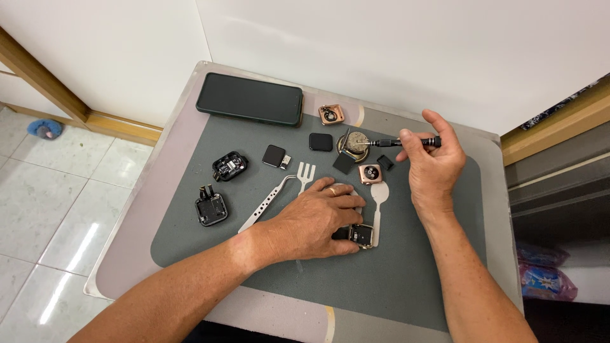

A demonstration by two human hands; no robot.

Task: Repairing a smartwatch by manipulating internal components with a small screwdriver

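1. Head view: our left hand (311,222) lies flat on the grey mat (406,279) of the desk, fingers (343,203) clamped down on a silver watch case (362,235) at mat centre.
2. Our right hand (432,162) grasps a black screwdriver (406,141), fingers closed round its handle.
3. Screwdriver long axis runs left–right; its tip points left and rests over a round metal dish (354,143).
4. Key relation: the watch case lies toward us and slightly left of the screwdriver tip, well below it in frame. The left hand is already on it; the right is near, not touching.
5. Nearby: tweezers (267,204) just left of the left hand, white spudger (379,202) beside the case, rose-gold case (370,173), dark phone (250,99) at the far edge.
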